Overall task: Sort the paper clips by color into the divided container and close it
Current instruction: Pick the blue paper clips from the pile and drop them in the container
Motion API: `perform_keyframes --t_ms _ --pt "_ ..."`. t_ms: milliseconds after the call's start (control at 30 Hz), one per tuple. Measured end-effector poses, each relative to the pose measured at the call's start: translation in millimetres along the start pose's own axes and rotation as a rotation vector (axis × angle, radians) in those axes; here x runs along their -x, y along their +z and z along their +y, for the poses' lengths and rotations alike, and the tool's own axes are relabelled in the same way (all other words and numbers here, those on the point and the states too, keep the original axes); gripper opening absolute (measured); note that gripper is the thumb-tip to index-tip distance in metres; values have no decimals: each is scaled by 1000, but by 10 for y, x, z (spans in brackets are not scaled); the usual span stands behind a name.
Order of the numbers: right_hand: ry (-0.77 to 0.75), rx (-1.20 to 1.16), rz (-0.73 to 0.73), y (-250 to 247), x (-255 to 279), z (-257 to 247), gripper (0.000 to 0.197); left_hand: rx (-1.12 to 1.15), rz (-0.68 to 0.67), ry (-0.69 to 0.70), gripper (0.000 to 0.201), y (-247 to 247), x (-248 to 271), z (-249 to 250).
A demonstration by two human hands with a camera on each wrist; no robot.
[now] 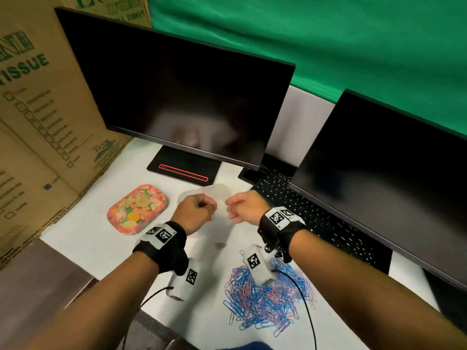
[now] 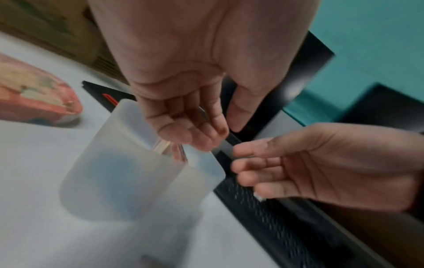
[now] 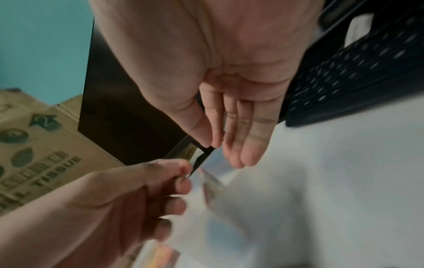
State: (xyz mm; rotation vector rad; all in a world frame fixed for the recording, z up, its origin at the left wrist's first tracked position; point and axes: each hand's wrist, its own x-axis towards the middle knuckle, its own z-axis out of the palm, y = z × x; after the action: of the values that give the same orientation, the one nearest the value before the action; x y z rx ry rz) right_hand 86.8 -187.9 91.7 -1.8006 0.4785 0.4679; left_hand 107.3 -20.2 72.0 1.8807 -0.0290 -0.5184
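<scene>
A translucent plastic container (image 1: 217,191) is held just above the white desk (image 1: 192,269), between my hands and in front of the monitor stand. My left hand (image 1: 199,208) has its fingers curled round the container's (image 2: 119,172) upper edge. In the left wrist view my left hand (image 2: 206,134) hides part of that rim. My right hand (image 1: 237,208) is close beside it on the right. Its fingers (image 3: 243,145) are nearly straight, with their tips at the container's (image 3: 241,217) edge, blurred. Nearer me lies a heap of blue and pink paper clips (image 1: 267,296).
A floral tray (image 1: 137,209) sits left of the hands. A black keyboard (image 1: 316,218) and two dark monitors (image 1: 177,97) (image 1: 379,173) stand behind and to the right. Cardboard boxes (image 1: 38,122) wall off the left side. Thin cables trail from my wrists.
</scene>
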Motion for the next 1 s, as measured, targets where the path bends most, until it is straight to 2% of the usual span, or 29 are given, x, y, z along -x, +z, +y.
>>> perform_keyframes --t_ms 67,167,233,367,433,533,600,667,733,767,867,933,1000 --pt "-47 124 63 -186 126 279 20 -209 -119 88 15 133 72 -107" --pt "-23 332 153 -442 317 751 21 -461 -273 163 16 387 202 -272" --pt "-1 494 187 -545 466 1016 19 -594 -352 184 15 532 280 -390" --pt "0 626 166 -626 757 1487 21 -755 -443 180 12 755 387 -556" --pt "-65 696 145 -620 945 1650 21 -794 -473 237 5 851 475 -584" --pt "-287 814 111 -471 1239 1901 27 -807 -549 425 18 963 651 -628" --pt "-482 949 -22 -296 1376 2085 36 -853 -641 596 21 1037 759 -673" --pt "-568 1067 -154 -156 1453 2250 50 -923 -715 709 21 1092 813 -732" --pt "-526 1190 -193 -135 1483 2345 62 -1006 -718 753 23 1081 799 -755" --pt "-459 1259 -179 -152 1491 2369 66 -1063 -709 773 27 1056 780 -777" --pt "-398 1341 -126 -275 1510 2454 70 -1188 -659 853 43 967 689 -850" --pt "-407 1323 -159 -354 1484 2520 70 -1176 -662 832 40 894 642 -891" --pt "-416 1269 -126 -422 1498 2501 67 -1149 -701 762 33 837 616 -885"
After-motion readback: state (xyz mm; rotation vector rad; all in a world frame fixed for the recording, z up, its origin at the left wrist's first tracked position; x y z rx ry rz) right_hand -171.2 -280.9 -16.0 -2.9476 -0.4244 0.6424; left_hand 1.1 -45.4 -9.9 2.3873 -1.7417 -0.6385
